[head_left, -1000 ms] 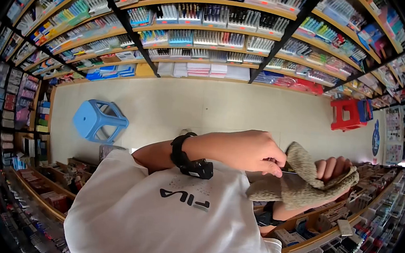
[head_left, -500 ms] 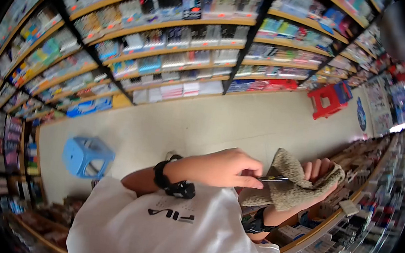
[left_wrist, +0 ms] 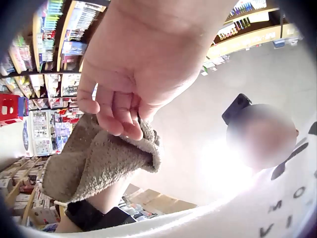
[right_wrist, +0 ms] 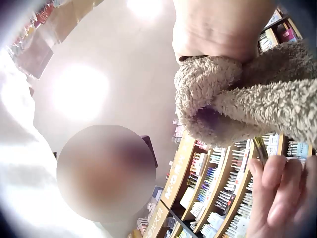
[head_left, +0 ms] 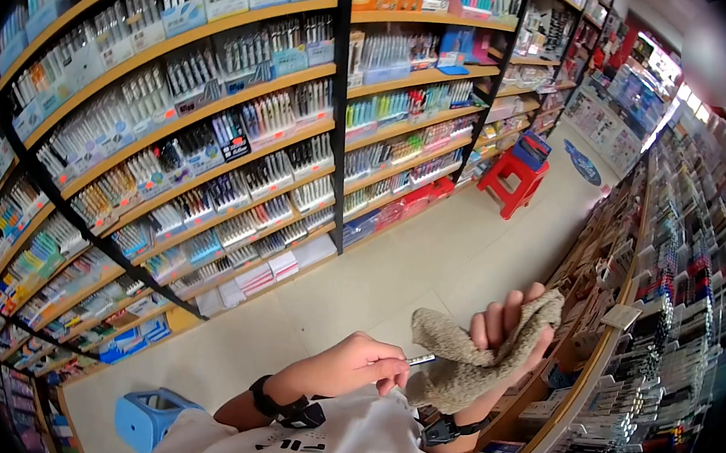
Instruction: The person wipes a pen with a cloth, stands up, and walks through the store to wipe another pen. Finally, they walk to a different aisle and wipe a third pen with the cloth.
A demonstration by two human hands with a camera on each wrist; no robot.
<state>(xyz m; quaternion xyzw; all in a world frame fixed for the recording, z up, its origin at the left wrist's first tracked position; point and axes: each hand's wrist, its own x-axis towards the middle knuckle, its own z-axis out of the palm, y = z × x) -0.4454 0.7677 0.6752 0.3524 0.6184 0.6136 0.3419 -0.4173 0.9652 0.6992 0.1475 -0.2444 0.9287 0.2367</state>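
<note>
Cloth (head_left: 454,368) over the right hand (head_left: 511,324), pen (head_left: 421,360) just left of it.

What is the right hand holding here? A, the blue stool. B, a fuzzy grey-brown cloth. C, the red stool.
B: the fingers of the right hand curl round the fuzzy grey-brown cloth; the red stool and the blue stool stand on the floor, away from both hands.
</note>
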